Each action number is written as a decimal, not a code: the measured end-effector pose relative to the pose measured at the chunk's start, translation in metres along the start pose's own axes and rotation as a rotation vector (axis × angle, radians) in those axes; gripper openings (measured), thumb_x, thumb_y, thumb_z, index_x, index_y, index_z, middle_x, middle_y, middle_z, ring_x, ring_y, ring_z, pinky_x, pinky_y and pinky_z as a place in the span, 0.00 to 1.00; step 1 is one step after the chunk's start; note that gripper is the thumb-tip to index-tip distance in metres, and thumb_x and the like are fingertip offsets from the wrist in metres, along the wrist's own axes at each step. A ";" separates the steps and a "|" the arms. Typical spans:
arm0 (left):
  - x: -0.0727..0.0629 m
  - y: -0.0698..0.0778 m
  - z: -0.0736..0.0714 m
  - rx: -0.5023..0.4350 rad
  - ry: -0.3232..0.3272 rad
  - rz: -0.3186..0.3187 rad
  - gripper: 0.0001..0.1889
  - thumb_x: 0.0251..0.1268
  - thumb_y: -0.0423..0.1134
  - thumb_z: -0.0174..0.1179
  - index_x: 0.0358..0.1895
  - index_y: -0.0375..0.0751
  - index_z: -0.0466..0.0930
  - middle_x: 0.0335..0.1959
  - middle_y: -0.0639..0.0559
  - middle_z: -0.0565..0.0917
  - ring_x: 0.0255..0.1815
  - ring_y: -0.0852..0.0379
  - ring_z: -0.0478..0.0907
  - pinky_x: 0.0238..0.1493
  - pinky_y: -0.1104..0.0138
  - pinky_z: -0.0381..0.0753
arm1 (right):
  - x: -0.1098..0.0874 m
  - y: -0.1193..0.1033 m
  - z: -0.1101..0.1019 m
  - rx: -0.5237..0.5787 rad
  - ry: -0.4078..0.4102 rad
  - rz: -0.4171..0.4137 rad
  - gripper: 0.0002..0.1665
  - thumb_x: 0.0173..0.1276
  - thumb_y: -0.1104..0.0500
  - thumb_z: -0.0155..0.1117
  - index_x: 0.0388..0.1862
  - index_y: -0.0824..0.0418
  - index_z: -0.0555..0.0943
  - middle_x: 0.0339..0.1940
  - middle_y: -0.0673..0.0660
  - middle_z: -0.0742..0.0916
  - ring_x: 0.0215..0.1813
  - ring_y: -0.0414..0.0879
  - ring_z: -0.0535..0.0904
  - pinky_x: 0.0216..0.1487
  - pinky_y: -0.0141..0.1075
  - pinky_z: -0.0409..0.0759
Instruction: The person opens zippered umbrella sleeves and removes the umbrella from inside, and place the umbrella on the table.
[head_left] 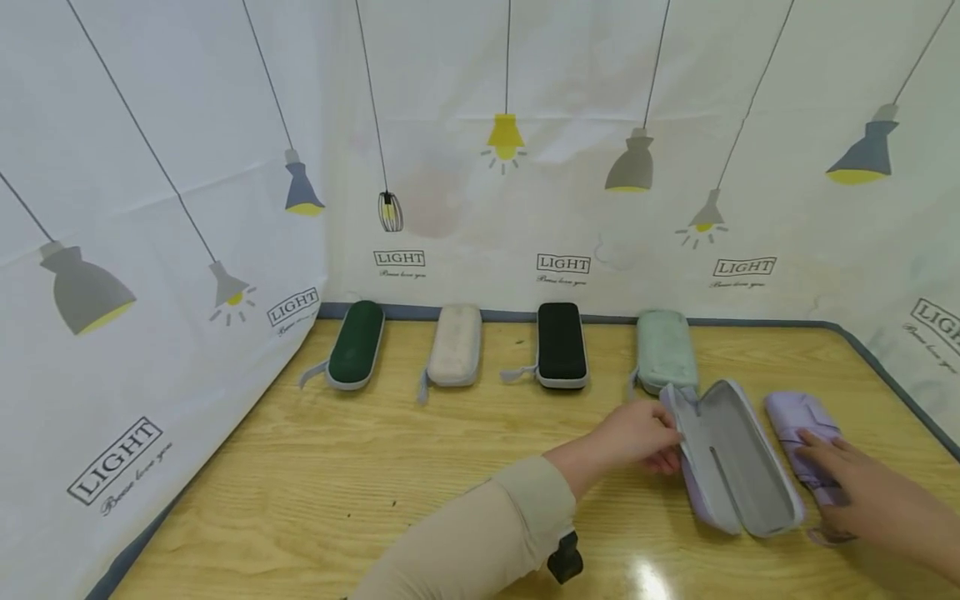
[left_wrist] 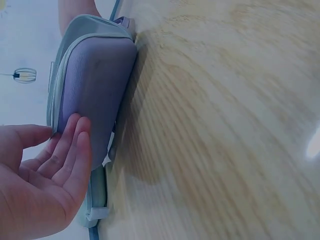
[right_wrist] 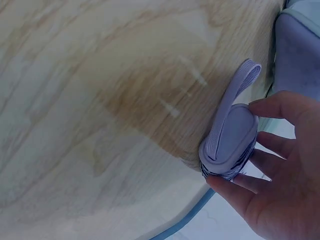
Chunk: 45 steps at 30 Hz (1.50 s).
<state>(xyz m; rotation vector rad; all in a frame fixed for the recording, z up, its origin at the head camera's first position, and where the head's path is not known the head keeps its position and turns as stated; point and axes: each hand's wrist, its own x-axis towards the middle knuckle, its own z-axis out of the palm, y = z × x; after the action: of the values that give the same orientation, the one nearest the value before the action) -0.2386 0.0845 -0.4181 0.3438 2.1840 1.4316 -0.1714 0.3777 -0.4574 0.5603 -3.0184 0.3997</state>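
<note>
A purple zip case (head_left: 738,467) lies spread on the table, its grey lining facing up. My left hand (head_left: 637,435) pinches its left rim, thumb on the edge and fingers along the purple outside, as the left wrist view shows. Just right of the case is a folded purple umbrella (head_left: 797,413), lying lengthwise. My right hand (head_left: 873,496) holds it near its closer end. In the right wrist view, thumb and fingers are around the umbrella's handle end (right_wrist: 232,132), where a wrist loop (right_wrist: 225,110) sticks out. The palm side of the umbrella is partly hidden.
Along the back of the wooden table (head_left: 360,483) stand closed zip cases: dark green (head_left: 357,343), cream (head_left: 455,346), black (head_left: 561,342) and mint (head_left: 667,350). The mint one is right behind the spread case. A lamp-printed cloth (head_left: 450,167) hangs behind and at both sides.
</note>
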 end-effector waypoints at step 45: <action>0.023 0.018 0.028 0.009 0.135 0.040 0.07 0.68 0.42 0.63 0.32 0.46 0.79 0.19 0.52 0.82 0.20 0.57 0.81 0.24 0.66 0.80 | -0.006 -0.004 0.006 -0.132 -0.078 0.148 0.50 0.57 0.39 0.72 0.57 0.82 0.72 0.58 0.91 0.63 0.54 0.87 0.60 0.48 0.72 0.66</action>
<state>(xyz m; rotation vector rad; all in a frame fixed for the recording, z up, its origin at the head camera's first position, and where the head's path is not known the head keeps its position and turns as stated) -0.2446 0.1246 -0.4166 0.3038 2.3035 1.5064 -0.1642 0.3751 -0.4628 0.3534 -3.1421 0.1865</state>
